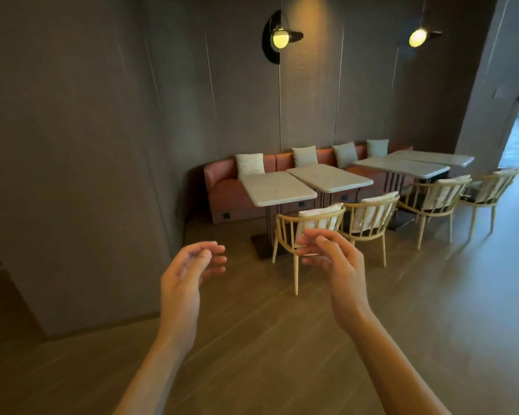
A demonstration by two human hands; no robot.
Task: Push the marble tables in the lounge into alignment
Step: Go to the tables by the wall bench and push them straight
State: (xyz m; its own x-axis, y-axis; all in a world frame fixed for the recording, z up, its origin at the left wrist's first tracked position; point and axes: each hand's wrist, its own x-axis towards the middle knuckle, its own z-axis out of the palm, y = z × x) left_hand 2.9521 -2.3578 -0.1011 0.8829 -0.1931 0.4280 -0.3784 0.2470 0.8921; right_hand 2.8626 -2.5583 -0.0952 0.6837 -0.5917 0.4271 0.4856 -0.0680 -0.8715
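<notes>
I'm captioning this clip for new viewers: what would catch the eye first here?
First, the two bare hands, left hand and right hand, raised empty with fingers curled in the foreground. Behind them, four marble tables run along a red bench by the wall, with wooden chairs in front. Above, two glowing wall lamps.

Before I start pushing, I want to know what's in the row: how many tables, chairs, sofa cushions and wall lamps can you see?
Marble tables: 4
Wooden chairs: 4
Sofa cushions: 4
Wall lamps: 2
Total: 14
</notes>
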